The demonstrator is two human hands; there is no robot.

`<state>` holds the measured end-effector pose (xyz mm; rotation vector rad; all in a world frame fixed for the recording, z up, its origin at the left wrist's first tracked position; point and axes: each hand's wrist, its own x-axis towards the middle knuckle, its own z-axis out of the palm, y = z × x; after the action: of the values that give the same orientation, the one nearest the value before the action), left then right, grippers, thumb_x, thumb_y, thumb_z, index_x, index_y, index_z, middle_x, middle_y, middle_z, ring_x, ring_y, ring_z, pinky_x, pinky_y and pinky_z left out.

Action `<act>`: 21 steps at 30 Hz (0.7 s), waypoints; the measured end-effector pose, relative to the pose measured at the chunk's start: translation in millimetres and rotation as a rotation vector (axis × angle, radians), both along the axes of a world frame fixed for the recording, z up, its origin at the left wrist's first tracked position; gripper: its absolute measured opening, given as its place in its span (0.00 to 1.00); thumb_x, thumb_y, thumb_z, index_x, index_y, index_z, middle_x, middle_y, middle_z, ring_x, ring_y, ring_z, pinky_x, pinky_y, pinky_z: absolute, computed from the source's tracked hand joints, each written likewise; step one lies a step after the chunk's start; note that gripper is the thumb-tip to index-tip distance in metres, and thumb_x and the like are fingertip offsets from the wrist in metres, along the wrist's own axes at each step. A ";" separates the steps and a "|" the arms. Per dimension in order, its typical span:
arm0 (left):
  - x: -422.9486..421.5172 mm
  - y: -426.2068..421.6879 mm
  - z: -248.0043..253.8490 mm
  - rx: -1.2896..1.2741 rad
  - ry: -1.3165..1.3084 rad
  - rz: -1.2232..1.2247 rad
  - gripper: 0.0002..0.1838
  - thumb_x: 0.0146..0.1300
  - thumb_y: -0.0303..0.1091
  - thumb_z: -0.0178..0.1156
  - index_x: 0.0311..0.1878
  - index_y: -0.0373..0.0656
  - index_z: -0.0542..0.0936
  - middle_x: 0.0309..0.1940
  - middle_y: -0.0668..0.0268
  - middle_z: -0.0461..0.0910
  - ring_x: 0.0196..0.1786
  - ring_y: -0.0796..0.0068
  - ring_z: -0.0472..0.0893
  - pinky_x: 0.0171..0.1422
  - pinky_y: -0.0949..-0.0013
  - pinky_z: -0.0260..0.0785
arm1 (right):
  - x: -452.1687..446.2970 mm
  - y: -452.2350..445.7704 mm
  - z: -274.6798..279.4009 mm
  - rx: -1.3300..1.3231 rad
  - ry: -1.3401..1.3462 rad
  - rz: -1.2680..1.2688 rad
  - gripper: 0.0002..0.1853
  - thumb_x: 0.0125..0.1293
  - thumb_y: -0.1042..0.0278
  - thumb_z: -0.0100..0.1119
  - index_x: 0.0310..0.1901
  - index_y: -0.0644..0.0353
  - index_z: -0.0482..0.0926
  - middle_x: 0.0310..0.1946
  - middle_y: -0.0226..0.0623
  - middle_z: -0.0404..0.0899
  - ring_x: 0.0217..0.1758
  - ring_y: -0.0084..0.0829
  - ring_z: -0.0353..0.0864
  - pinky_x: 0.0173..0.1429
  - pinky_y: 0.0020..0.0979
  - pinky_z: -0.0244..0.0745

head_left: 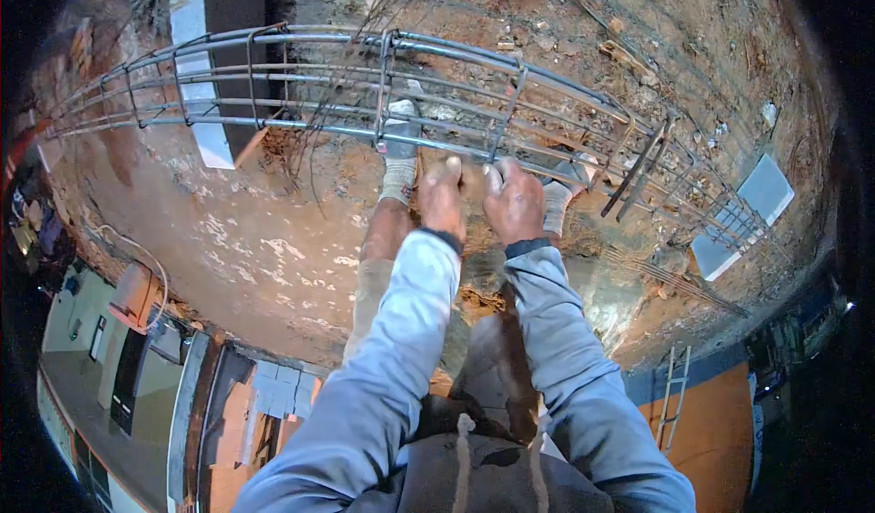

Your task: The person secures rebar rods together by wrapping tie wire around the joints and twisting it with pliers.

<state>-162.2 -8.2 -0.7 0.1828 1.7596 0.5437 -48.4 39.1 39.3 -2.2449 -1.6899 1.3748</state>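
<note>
A long cage of steel bars with square stirrups runs across the upper part of the head view. Both hands are at its near lower bar, in front of the body. My left hand has its fingers curled closed just below the bar; what they hold, if anything, is too small to make out. Close beside it on the right, my right hand is closed at the bar near a stirrup. Its fingertips are partly hidden, and I cannot make out anything between them.
My feet in socks stand under the cage on muddy ground. A pale board lies under its left part, white panels at the right end. Loose rods lie at right; a ladder is lower right.
</note>
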 end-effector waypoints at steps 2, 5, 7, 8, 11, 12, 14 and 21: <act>-0.2 -5.1 -34.5 0.070 -0.012 -0.270 0.08 0.62 0.29 0.50 0.33 0.37 0.78 0.27 0.70 0.76 0.31 0.80 0.73 0.33 0.72 0.63 | 2.8 -1.1 -2.1 0.012 0.000 0.032 0.10 0.60 0.63 0.54 0.30 0.62 0.74 0.22 0.53 0.76 0.30 0.55 0.77 0.34 0.51 0.70; 16.0 -4.1 -35.9 0.099 -0.256 0.211 0.08 0.60 0.26 0.50 0.30 0.37 0.78 0.24 0.67 0.77 0.28 0.77 0.75 0.34 0.70 0.67 | 0.6 3.9 1.1 0.019 0.024 0.022 0.11 0.62 0.61 0.53 0.30 0.61 0.73 0.22 0.53 0.76 0.29 0.56 0.77 0.34 0.51 0.70; 19.6 -5.5 -35.1 0.079 -0.356 0.364 0.08 0.59 0.26 0.51 0.30 0.37 0.78 0.24 0.64 0.78 0.28 0.73 0.77 0.35 0.70 0.68 | -4.2 4.6 3.6 -0.002 0.044 -0.003 0.12 0.63 0.61 0.52 0.29 0.61 0.73 0.22 0.53 0.76 0.29 0.56 0.77 0.33 0.51 0.70; 22.1 -2.1 -37.5 0.063 -0.488 0.444 0.07 0.60 0.29 0.53 0.31 0.38 0.79 0.24 0.65 0.77 0.27 0.75 0.76 0.33 0.70 0.67 | -6.5 5.4 3.4 -0.024 -0.020 0.002 0.13 0.63 0.60 0.52 0.29 0.61 0.73 0.22 0.53 0.76 0.29 0.55 0.77 0.33 0.51 0.70; 17.8 7.1 -41.1 0.289 -0.271 0.006 0.10 0.63 0.35 0.59 0.30 0.39 0.79 0.22 0.69 0.75 0.24 0.80 0.72 0.27 0.73 0.64 | -12.1 12.0 4.4 -0.045 -0.128 0.031 0.13 0.64 0.59 0.51 0.29 0.61 0.73 0.22 0.53 0.77 0.29 0.55 0.77 0.33 0.50 0.71; 19.5 11.1 -35.9 0.287 -0.271 0.008 0.10 0.63 0.35 0.59 0.30 0.39 0.79 0.22 0.69 0.75 0.24 0.80 0.72 0.27 0.73 0.64 | -13.5 11.7 6.3 -0.059 -0.170 0.051 0.14 0.64 0.58 0.51 0.29 0.61 0.73 0.22 0.53 0.77 0.29 0.55 0.78 0.33 0.50 0.71; 24.8 26.4 -22.8 0.027 -0.358 0.389 0.09 0.63 0.34 0.60 0.29 0.40 0.78 0.23 0.69 0.75 0.24 0.80 0.73 0.27 0.72 0.64 | -14.4 9.5 6.5 -0.071 -0.190 0.064 0.13 0.64 0.58 0.51 0.30 0.61 0.73 0.23 0.53 0.77 0.29 0.55 0.78 0.33 0.50 0.71; 16.5 12.2 -39.8 0.034 -0.576 0.546 0.03 0.61 0.29 0.56 0.35 0.41 0.78 0.29 0.68 0.77 0.32 0.76 0.77 0.36 0.75 0.69 | -13.9 11.0 6.8 -0.119 -0.184 0.044 0.14 0.64 0.58 0.51 0.32 0.61 0.73 0.25 0.53 0.78 0.31 0.55 0.78 0.35 0.50 0.71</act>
<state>-145.7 4.0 -40.5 -0.4116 1.2203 0.9143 -62.3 50.1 46.1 -2.4836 -1.7644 1.3494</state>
